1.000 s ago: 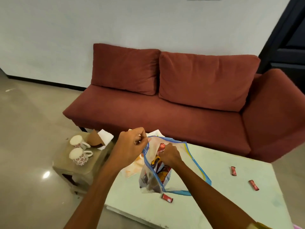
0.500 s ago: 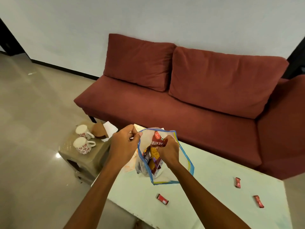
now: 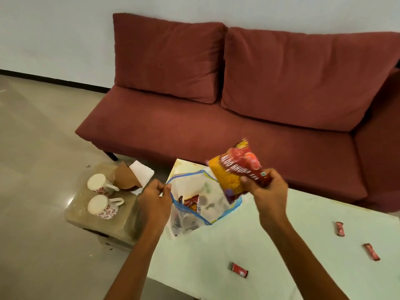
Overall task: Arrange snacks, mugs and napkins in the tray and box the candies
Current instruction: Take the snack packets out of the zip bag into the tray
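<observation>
My right hand (image 3: 267, 191) grips a red and yellow snack packet (image 3: 234, 172), held up clear of a transparent zip bag (image 3: 194, 204) with a blue rim. My left hand (image 3: 154, 199) pinches the bag's left rim and holds its mouth apart. More snack packets (image 3: 191, 203) lie inside the bag. Three red candies (image 3: 238, 270) (image 3: 339, 228) (image 3: 371, 252) lie loose on the pale green table (image 3: 281, 256). Two white mugs with red flowers (image 3: 98, 184) (image 3: 101, 205) stand on a low stool (image 3: 101, 221) to the left, beside brown and white napkins (image 3: 134, 174).
A dark red sofa (image 3: 238, 94) runs along the far side of the table and turns a corner at the right. The stool stands on a shiny grey floor (image 3: 32, 148) close to the table's left edge.
My right hand has pulled the red and yellow packet out of the zip bag and lifted it up to the right. My left hand still holds the bag's rim.
</observation>
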